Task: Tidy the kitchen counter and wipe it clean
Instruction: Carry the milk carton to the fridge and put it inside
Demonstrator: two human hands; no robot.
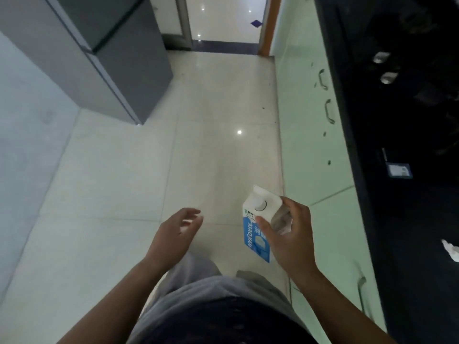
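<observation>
Head-camera view looked down over pale glossy floor tiles, with the dark, almost black kitchen counter running along the right edge above pale green cabinet doors. Judging by what lay there, the tidying was under way but far from finished: a crumpled white scrap of paper or tissue sat on the counter near its front edge, a small blue-framed card or packet lay farther along it, and two shiny metal items showed toward the counter's far end, too dim to identify. No cloth or wet streak was visible on the counter, so the wiping appeared not yet begun, though the dark surface hid much. The right hand was closed around a white-and-blue gable-top drink carton with a round white cap, thumb across its printed front and fingers wrapped behind its side, holding it roughly upright, away from the counter and over the floor just left of the cabinets. The left hand hung farther from the counter, fingers loosely curled and half open, holding nothing and touching nothing. A grey refrigerator stood across the floor from the counter, a plausible place for the carton, though that was only a guess.
</observation>
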